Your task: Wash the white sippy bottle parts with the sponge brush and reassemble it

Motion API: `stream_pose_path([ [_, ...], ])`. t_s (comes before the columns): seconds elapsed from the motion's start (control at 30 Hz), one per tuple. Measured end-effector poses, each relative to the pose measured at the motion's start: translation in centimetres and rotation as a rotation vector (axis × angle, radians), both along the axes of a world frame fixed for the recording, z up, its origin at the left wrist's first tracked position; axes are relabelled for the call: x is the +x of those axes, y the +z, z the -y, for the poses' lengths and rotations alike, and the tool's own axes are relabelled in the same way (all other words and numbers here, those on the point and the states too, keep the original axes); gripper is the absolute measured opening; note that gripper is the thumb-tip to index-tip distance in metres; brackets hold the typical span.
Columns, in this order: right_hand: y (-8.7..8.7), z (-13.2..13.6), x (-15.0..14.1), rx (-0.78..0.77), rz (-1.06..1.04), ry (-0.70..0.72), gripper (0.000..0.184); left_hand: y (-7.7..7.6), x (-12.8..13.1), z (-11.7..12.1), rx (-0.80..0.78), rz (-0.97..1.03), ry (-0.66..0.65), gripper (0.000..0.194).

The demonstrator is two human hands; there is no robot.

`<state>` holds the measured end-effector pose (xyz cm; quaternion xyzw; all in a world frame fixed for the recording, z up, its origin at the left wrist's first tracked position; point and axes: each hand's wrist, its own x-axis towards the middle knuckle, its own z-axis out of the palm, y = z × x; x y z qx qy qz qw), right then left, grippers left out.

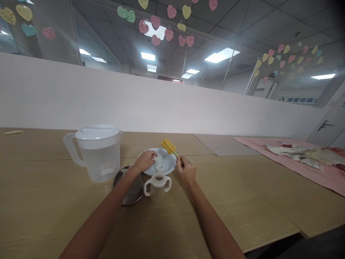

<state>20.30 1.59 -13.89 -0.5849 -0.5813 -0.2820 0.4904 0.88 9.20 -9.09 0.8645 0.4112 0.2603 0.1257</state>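
My right hand (186,171) is closed round the thin green handle of a bottle brush with a yellow sponge head (169,146). The sponge is tilted up above the far right rim of a white bowl (169,163). Over the bowl's left side is my left hand (146,160), fingers curled together; whatever they hold is too small to make out. Nearer me stands a clear baby bottle with a white two-handled collar (158,181), its top uncovered. A small white ring-shaped part (160,168) shows just behind it. My left forearm partly hides a round metal tray (134,192).
A large translucent lidded pitcher (101,154) stands at the left on the wooden table (242,201). At the far right, a pink cloth (285,162) bears papers and bags. A low white wall (161,104) runs behind the table, with glass above it.
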Motion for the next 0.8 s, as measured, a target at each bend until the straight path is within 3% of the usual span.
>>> stream_pose_path([
  [0.23,-0.5,-0.2,0.1,-0.028,0.056,0.045,0.035,3.4,-0.2,1.4,-0.061,0.370,-0.051,0.028],
  [0.37,-0.6,-0.3,0.1,-0.022,0.056,0.061,0.035,4.6,-0.7,2.3,-0.105,0.560,-0.112,0.027],
  [0.8,-0.9,-0.3,0.0,-0.001,0.136,0.131,0.031,5.1,-0.8,3.7,-0.033,0.516,-0.212,0.014],
])
